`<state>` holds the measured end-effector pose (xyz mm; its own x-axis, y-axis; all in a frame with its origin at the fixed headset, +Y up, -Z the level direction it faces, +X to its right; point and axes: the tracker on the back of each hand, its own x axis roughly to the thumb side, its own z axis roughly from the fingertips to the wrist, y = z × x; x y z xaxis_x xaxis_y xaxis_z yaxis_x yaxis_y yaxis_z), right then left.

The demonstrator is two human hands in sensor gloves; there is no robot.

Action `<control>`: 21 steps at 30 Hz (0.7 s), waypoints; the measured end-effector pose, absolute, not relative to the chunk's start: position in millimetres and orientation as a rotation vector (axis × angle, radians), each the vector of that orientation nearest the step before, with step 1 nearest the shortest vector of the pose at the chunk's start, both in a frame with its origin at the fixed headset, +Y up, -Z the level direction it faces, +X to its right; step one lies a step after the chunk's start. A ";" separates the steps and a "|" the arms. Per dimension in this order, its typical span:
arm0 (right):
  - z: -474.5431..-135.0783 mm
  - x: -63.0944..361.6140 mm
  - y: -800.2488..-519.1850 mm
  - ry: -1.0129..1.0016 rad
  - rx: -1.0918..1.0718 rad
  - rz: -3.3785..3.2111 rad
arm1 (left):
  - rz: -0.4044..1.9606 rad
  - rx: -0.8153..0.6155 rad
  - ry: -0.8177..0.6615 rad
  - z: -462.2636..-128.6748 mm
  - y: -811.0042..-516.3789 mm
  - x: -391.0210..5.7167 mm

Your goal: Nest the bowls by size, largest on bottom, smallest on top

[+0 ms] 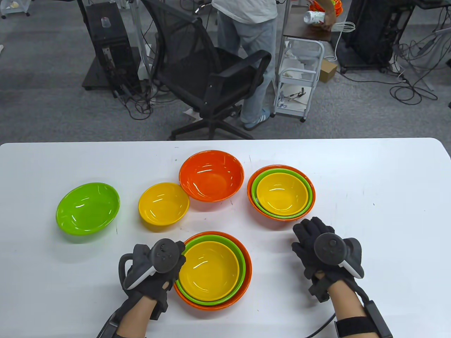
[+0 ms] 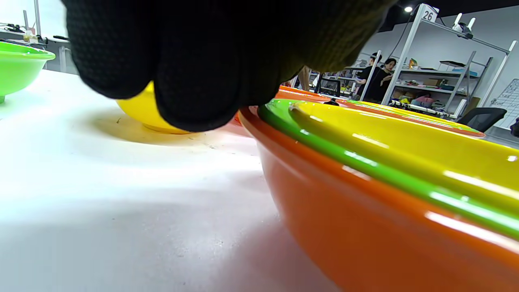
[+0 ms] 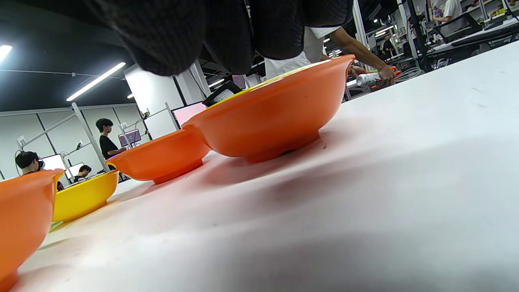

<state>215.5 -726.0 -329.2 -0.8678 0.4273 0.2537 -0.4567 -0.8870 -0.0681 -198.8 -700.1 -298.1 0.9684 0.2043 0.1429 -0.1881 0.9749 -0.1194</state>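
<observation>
A nested stack, an orange bowl [image 1: 246, 281] holding a green bowl [image 1: 242, 262] and a yellow bowl [image 1: 209, 271], sits at the table's near middle. My left hand [image 1: 180, 251] is at its left rim, fingers hanging beside the orange rim [image 2: 365, 227] and gripping nothing. A second orange-green-yellow stack [image 1: 280, 193] sits farther right. My right hand [image 1: 310, 229] lies flat and open just in front of it, apart from it. Loose on the table are a green bowl [image 1: 88, 207], a yellow bowl [image 1: 164, 207] and an orange bowl [image 1: 211, 180].
The white table [image 1: 370, 211] has bare surface on its right side and far left. Beyond its far edge stand an office chair [image 1: 211, 70], a person and a white cart [image 1: 299, 81].
</observation>
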 end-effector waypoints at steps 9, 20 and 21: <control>-329.4 214.8 -726.4 -0.169 0.326 2.654 | 0.140 -0.029 -0.138 -297.7 -690.7 -206.6; -330.1 212.4 -726.2 -0.178 0.345 2.651 | 0.110 -0.023 0.016 -320.0 -697.5 -241.8; -330.0 212.1 -726.0 -0.180 0.348 2.650 | 0.102 -0.035 0.046 -323.0 -697.4 -245.5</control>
<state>212.1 -726.0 -330.0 -0.8628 0.4253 0.2732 -0.4583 -0.8862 -0.0679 -245.5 -697.4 -323.0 0.9938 0.1007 -0.0481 -0.1024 0.9942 -0.0326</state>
